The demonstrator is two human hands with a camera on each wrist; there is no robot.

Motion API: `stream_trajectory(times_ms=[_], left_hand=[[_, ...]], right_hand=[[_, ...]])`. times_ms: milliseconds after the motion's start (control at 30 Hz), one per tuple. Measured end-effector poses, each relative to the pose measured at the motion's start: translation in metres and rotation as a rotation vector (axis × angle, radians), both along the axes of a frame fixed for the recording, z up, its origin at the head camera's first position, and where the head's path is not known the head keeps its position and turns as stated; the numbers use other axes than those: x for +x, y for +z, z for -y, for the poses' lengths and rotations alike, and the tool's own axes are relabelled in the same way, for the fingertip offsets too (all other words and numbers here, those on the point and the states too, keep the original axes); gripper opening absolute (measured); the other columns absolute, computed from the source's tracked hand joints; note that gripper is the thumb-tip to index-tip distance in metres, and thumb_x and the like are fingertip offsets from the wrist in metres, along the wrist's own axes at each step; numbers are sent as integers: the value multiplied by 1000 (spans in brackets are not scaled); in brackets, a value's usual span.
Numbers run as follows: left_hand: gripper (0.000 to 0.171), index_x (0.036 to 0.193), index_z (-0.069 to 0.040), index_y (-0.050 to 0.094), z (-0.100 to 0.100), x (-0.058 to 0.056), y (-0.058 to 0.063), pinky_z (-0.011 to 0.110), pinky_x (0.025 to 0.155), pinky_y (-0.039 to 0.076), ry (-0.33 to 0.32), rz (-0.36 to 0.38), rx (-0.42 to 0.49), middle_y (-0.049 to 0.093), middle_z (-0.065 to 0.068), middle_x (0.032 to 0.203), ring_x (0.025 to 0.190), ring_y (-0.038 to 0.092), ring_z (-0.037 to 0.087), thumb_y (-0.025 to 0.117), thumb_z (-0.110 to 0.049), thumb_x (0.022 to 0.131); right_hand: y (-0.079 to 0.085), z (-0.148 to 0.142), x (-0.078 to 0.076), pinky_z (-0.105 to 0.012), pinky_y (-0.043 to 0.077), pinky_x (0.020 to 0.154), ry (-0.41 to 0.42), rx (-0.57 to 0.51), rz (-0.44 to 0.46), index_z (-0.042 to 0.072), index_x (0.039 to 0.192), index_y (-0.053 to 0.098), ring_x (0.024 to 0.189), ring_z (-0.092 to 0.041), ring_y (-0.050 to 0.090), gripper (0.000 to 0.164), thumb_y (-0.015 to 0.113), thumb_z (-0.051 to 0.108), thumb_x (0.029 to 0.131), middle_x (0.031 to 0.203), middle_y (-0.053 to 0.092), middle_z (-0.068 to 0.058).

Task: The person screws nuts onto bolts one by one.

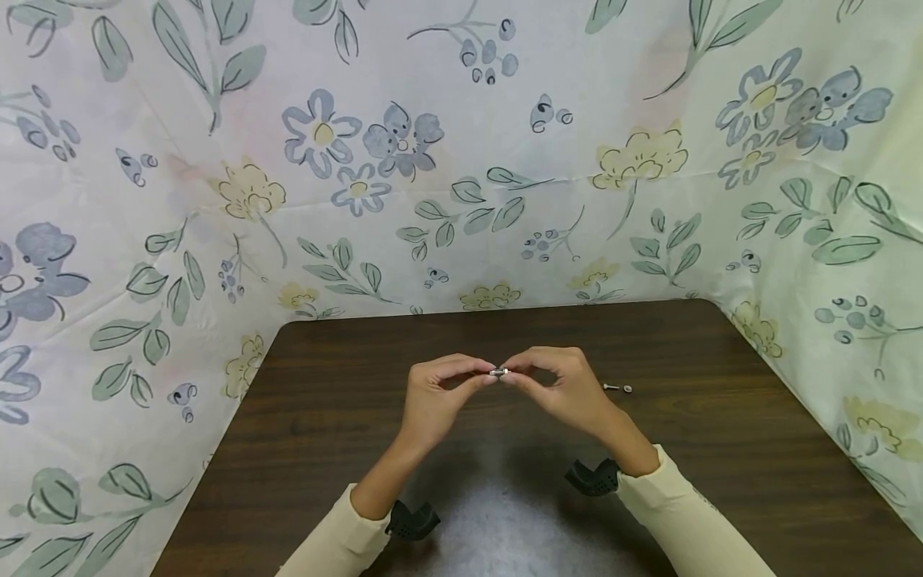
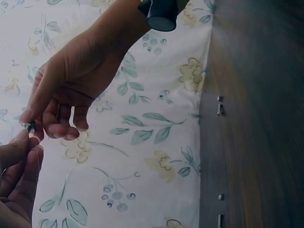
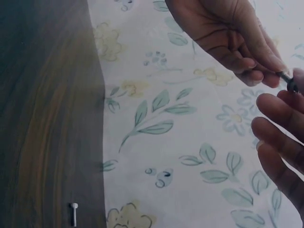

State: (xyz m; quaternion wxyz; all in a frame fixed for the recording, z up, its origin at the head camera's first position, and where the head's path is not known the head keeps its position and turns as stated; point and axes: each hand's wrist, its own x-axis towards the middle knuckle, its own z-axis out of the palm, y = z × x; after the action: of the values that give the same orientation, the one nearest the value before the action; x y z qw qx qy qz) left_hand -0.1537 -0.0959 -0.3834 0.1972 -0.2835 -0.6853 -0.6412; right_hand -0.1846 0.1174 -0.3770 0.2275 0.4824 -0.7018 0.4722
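Above the middle of the table, the fingertips of both hands meet at a small metal bolt point(image 1: 498, 372). My left hand point(image 1: 436, 393) pinches one end between thumb and index finger. From the other side, the thumb and index finger of my right hand point(image 1: 570, 389) pinch the other end. A dark, nut-like piece point(image 3: 292, 86) shows on the bolt in the right wrist view, partly hidden by fingertips. The right hand's other fingers point(image 3: 278, 135) are spread loosely. In the left wrist view the bolt is mostly covered by fingers.
On the dark wooden table point(image 1: 324, 449), a loose bolt point(image 1: 610, 387) and a small nut-like piece point(image 1: 628, 389) lie right of the right hand. The left wrist view shows another bolt point(image 2: 220, 221) and small piece point(image 2: 221, 196). Floral cloth point(image 1: 461, 144) surrounds the table's back and sides.
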Motion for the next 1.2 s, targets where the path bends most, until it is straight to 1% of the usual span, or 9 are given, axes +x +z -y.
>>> stream_trajectory(times_ms=[167, 300, 367, 533, 600, 733, 800, 1067, 1200], left_hand=[[11, 95, -1, 79, 1, -1, -3, 48, 71, 62, -17, -18, 6, 76, 9, 90, 82, 73, 21, 78, 5, 85], [10, 95, -2, 80, 0, -1, -3, 42, 71, 63, -33, -28, 8, 76, 8, 90, 81, 73, 22, 79, 1, 86], [9, 95, -2, 80, 0, -1, -3, 39, 71, 63, -33, -25, 10, 76, 8, 90, 81, 73, 22, 79, 0, 86], [10, 94, -1, 80, 0, -1, -3, 36, 71, 63, -8, -11, 1, 76, 9, 89, 81, 73, 20, 79, 4, 85], [11, 94, 1, 79, 0, -1, -2, 37, 70, 63, 6, -3, -3, 76, 10, 89, 81, 72, 19, 79, 6, 84], [11, 93, 5, 78, 3, -3, 1, 37, 70, 62, 28, 10, -5, 76, 13, 89, 82, 72, 18, 78, 10, 83], [11, 93, 5, 78, 4, -4, 0, 36, 71, 62, 30, 14, -5, 76, 13, 89, 82, 72, 18, 78, 10, 83], [12, 95, -2, 80, 4, -4, -1, 44, 72, 62, 0, 9, -3, 77, 8, 91, 84, 73, 20, 78, 5, 85], [11, 96, -3, 80, 5, -3, -2, 40, 73, 62, -9, 0, 1, 77, 7, 92, 85, 73, 22, 79, 0, 86]], right_hand=[[-2, 1, -2, -21, 56, 65, 29, -2, 12, 10, 96, 77, 74, -7, 68, 6, 75, 5, 92, 86, 74, 1], [-4, 1, -3, -22, 57, 66, 45, -14, -10, 5, 91, 77, 75, -9, 70, 8, 71, 7, 96, 84, 74, -1], [-4, 1, -4, -22, 57, 67, 40, -11, -15, 7, 90, 77, 76, -10, 71, 9, 70, 6, 96, 83, 74, 1], [-2, 0, -2, -22, 58, 69, 16, 18, 32, 12, 94, 78, 77, -10, 71, 13, 72, 0, 93, 86, 75, 1], [-1, -1, -1, -23, 59, 70, -6, 22, 46, 9, 99, 77, 78, -10, 72, 13, 76, 0, 89, 91, 76, 0], [2, -1, 0, -24, 59, 72, -32, 6, 35, 5, 111, 76, 82, -10, 72, 33, 84, -2, 80, 100, 76, -1], [2, 0, 0, -25, 60, 73, -20, -8, 14, 4, 112, 75, 82, -12, 71, 37, 85, -5, 78, 100, 76, -2], [2, 3, -2, -29, 59, 68, -8, -19, -52, 6, 105, 78, 83, -13, 72, 31, 83, -8, 78, 96, 76, -2], [0, 4, -2, -29, 60, 69, -1, -23, -58, 7, 105, 77, 83, -14, 72, 29, 82, -7, 80, 96, 76, -3]])
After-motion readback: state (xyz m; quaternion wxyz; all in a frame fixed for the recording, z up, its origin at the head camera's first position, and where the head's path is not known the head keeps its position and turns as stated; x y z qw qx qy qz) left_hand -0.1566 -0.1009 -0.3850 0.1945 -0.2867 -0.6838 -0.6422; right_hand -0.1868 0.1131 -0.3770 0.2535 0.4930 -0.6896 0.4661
